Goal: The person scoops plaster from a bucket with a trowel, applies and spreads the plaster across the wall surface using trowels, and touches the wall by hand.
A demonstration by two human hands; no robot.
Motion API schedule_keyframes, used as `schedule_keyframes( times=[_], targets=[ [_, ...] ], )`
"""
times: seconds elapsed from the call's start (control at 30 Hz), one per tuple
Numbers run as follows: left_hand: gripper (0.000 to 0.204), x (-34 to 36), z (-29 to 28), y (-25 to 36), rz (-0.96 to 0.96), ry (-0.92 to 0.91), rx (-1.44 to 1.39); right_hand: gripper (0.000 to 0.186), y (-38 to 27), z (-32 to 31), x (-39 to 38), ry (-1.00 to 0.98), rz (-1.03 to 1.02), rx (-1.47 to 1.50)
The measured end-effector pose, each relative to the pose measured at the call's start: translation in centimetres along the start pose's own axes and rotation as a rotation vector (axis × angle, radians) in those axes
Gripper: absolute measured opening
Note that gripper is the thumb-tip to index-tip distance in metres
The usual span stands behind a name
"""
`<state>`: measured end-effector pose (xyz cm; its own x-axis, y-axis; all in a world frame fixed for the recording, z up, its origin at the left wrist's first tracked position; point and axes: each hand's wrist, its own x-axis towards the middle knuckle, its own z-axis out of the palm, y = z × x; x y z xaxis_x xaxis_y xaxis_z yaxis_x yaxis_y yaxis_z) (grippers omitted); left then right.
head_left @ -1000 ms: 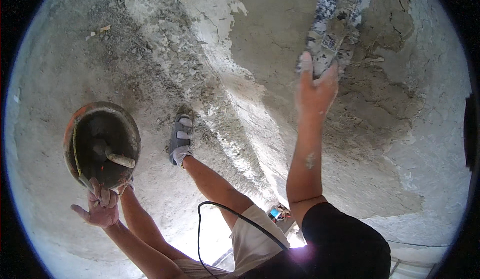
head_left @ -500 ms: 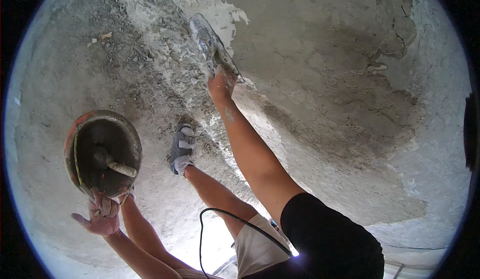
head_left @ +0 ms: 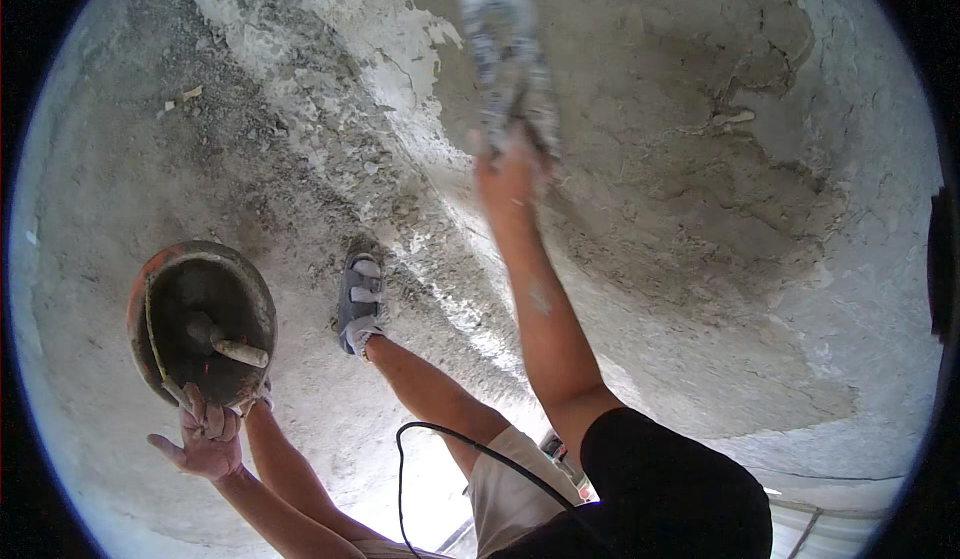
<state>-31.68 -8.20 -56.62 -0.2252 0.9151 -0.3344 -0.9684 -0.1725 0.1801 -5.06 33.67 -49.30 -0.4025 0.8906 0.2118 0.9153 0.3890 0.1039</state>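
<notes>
My right hand (head_left: 512, 177) grips the handle of a long, flat plastering trowel (head_left: 500, 39), smeared by motion, over the grey plastered wall (head_left: 640, 89). Low on the left, my left hand (head_left: 210, 441) has its fingers curled at the near rim of a round mortar bucket (head_left: 268, 294), thumb sticking out to the side. A thin yellowish handle (head_left: 150, 324) runs along the bucket's left inner edge. Inside lie grey mortar and a second tool with a pale, round grip (head_left: 240, 352); its working end is partly hidden in the mortar.
Rubble and crumbled mortar (head_left: 270, 149) run along the foot of the wall. My sandalled foot (head_left: 360, 299) stands right of the bucket. A black cable (head_left: 490, 449) loops near my lap. Small pale scraps (head_left: 190, 93) lie on the floor at upper left.
My right hand and the plastering trowel have swung right and upward, away from the pale patch onto the darker plaster. My left hand still holds the bucket in nearly the same place.
</notes>
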Motion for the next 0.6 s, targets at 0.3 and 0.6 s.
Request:
schedule_keyframes(
  times=[0.3, 0.6],
  targets=[
    [0.097, 0.5, 0.5, -1.0, 0.020, 0.006, -0.008, 0.048, 1.0, 15.8, -8.4, -0.744, 0.392, -0.030],
    [0.089, 0.4, 2.5, -1.2, 0.056, 0.342, -0.068, 0.050, -1.1, 5.0, -17.3, -0.664, 0.260, 0.549]
  ],
)
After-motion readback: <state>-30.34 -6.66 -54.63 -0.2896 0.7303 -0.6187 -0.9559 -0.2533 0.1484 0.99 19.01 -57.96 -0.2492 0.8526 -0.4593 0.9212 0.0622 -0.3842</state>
